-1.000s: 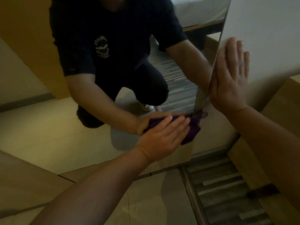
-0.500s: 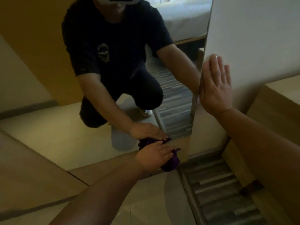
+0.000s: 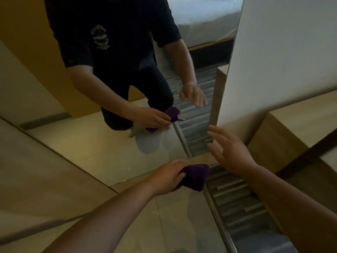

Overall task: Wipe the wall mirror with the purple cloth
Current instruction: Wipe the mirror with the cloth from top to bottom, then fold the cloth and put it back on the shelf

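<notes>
The left hand (image 3: 167,177) grips a bunched purple cloth (image 3: 195,177) low in front of the wall mirror (image 3: 91,147), clear of the glass, above the tiled floor (image 3: 164,225). The right hand (image 3: 231,152) hovers with fingers spread just beside the mirror's lower right corner, near the white wall (image 3: 282,52). The glass reflects a crouching person in a dark T-shirt, both hands and the cloth. A wooden cabinet (image 3: 291,132) stands at the right, with striped carpet (image 3: 242,207) below it.
</notes>
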Action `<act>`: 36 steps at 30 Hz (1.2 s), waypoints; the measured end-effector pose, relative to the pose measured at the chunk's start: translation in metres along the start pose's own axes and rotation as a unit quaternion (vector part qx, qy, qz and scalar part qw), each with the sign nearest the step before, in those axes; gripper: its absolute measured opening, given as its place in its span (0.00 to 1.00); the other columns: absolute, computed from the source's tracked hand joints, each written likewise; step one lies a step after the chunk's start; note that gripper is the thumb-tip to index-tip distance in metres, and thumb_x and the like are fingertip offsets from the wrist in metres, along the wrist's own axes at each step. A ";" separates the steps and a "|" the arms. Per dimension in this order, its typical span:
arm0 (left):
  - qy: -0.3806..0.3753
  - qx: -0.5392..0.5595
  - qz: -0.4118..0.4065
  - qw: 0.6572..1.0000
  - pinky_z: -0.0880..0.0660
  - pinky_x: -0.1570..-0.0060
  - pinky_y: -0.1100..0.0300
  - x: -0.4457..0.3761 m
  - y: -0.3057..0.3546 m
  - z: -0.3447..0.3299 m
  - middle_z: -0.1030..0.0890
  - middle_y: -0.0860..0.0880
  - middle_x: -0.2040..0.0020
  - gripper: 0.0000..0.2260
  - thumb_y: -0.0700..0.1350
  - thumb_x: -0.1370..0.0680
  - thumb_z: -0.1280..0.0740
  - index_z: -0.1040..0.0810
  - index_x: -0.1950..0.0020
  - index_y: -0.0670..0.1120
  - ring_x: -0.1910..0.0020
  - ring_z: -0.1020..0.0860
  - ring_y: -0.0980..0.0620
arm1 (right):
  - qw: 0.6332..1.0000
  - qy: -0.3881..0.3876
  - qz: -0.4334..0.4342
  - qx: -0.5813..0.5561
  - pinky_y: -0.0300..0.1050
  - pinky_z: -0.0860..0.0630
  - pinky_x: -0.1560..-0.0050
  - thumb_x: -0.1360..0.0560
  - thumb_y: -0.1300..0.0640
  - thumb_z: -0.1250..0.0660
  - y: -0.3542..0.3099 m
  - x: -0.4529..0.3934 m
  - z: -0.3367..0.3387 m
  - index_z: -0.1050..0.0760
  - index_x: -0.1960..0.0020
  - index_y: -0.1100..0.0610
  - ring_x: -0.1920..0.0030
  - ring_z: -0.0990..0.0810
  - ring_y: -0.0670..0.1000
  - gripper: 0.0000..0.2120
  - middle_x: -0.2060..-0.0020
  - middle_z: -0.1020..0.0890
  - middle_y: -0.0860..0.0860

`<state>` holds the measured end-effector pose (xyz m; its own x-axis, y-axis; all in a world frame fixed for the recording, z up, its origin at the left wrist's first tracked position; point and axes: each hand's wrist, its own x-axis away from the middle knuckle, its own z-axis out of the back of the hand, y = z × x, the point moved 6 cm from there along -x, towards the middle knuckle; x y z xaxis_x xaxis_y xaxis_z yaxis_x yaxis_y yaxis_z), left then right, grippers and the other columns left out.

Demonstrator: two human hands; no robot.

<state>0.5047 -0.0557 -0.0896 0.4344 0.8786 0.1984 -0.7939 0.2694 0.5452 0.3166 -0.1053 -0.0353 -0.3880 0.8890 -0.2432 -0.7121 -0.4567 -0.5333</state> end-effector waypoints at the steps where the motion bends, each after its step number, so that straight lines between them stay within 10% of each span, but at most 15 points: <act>1: -0.001 0.011 0.004 1.000 0.31 0.42 0.61 0.006 0.011 0.014 0.27 0.52 0.38 0.15 0.44 0.17 0.39 0.29 0.30 0.50 0.40 0.27 0.53 | 0.999 -0.044 -0.002 -0.006 0.45 0.33 0.31 0.21 0.44 0.38 -0.018 0.009 0.008 0.31 0.27 0.53 0.29 0.31 0.50 0.26 0.26 0.31 0.50; 10: -0.075 0.058 0.016 0.995 0.27 0.50 0.58 0.063 0.142 0.129 0.22 0.50 0.41 0.13 0.48 0.19 0.34 0.28 0.35 0.49 0.44 0.23 0.51 | 0.959 -0.261 -0.107 0.020 0.42 0.24 0.42 0.28 0.39 0.28 -0.126 0.063 0.121 0.36 0.26 0.44 0.44 0.25 0.43 0.34 0.39 0.24 0.43; 16: -0.174 0.038 -0.072 0.981 0.23 0.50 0.55 0.091 0.252 0.158 0.21 0.54 0.45 0.14 0.51 0.20 0.32 0.29 0.37 0.54 0.49 0.23 0.55 | 0.949 -0.268 -0.160 0.049 0.44 0.22 0.47 0.21 0.48 0.34 -0.173 0.103 0.212 0.25 0.40 0.47 0.55 0.22 0.43 0.11 0.53 0.20 0.43; 27: -0.237 -0.089 -0.234 0.939 0.23 0.48 0.54 0.069 0.374 0.122 0.24 0.57 0.47 0.10 0.49 0.18 0.38 0.25 0.36 0.54 0.49 0.25 0.57 | 0.911 -0.291 -0.287 0.050 0.39 0.28 0.46 0.20 0.51 0.35 -0.117 0.202 0.335 0.26 0.34 0.49 0.50 0.23 0.44 0.14 0.46 0.20 0.46; 36: -0.244 -0.103 -0.211 0.941 0.23 0.61 0.58 -0.018 0.454 0.065 0.22 0.56 0.58 0.05 0.53 0.18 0.38 0.26 0.45 0.54 0.61 0.23 0.59 | 0.899 -0.292 -0.315 0.081 0.44 0.21 0.52 0.24 0.44 0.31 -0.005 0.237 0.372 0.34 0.36 0.48 0.55 0.21 0.47 0.21 0.54 0.21 0.45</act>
<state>0.1642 0.0248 0.2074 0.8331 0.4045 0.3772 -0.5508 0.6680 0.5004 0.0108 0.0952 0.2110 -0.0851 0.8256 0.5577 -0.9559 0.0904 -0.2796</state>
